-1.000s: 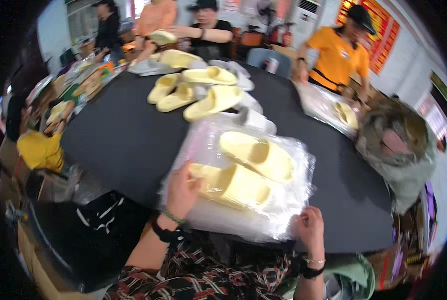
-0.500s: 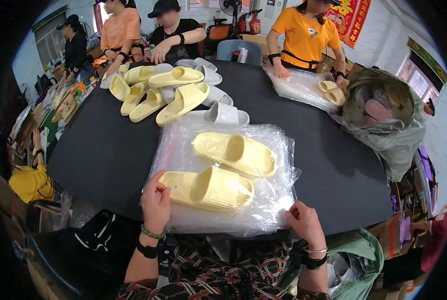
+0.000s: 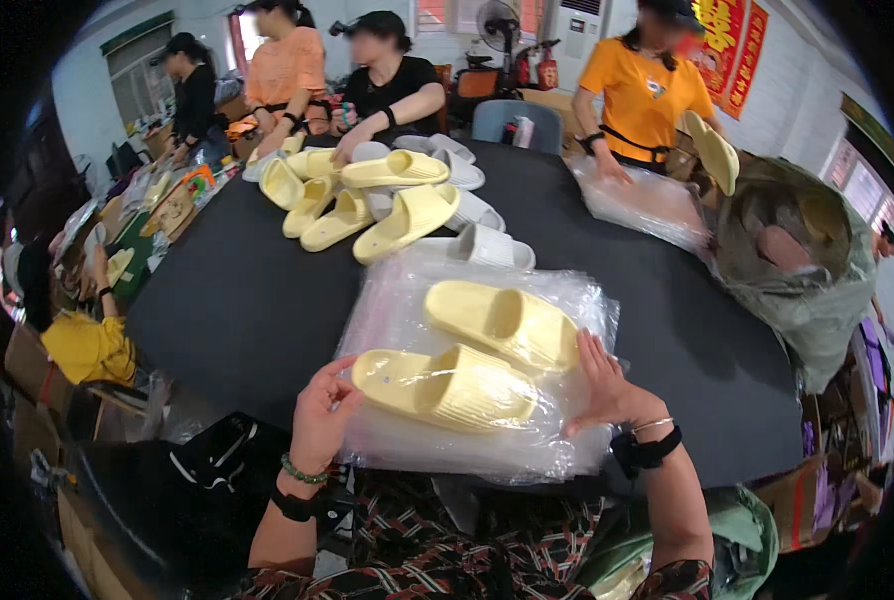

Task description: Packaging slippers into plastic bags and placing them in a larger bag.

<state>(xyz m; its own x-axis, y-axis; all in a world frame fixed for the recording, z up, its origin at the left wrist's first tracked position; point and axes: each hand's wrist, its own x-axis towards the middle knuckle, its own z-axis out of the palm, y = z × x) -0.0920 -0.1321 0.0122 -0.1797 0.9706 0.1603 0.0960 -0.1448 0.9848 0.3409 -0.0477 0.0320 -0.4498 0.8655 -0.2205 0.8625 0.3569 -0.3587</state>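
Two hands: both at the near edge of the bench, one at each end of the near yellow slipper.
Left hand (image 3: 322, 415): fingers curled around the near left end of the near slipper (image 3: 445, 385), gripping it; a green bead bracelet and a dark band sit on the wrist.
Right hand (image 3: 607, 385): fingers spread and flat, pressing on the right end of the same slipper and on the plastic beneath; not closed around anything.
Near slipper: pale yellow, ribbed strap, lying crosswise on the stack of clear plastic bags (image 3: 397, 300), toe to the right.
Far slipper (image 3: 502, 322): same colour, just beyond the near one on the same stack, its right end close to the right hand's fingertips.
Stack of clear plastic bags: spread over the near middle of the bench, under both slippers.
Bench (image 3: 237, 300): round, black top.
Slipper pile (image 3: 367, 195): several yellow and a few white slippers heaped at the far left of the bench, well apart from the hands.
Second bag stack (image 3: 642, 205): clear plastic at the far right edge.
Other people: three standing along the far side, one in black (image 3: 392, 95) touching the pile, one in orange (image 3: 647, 100) at the second bag stack holding up a yellow slipper (image 3: 715, 152).
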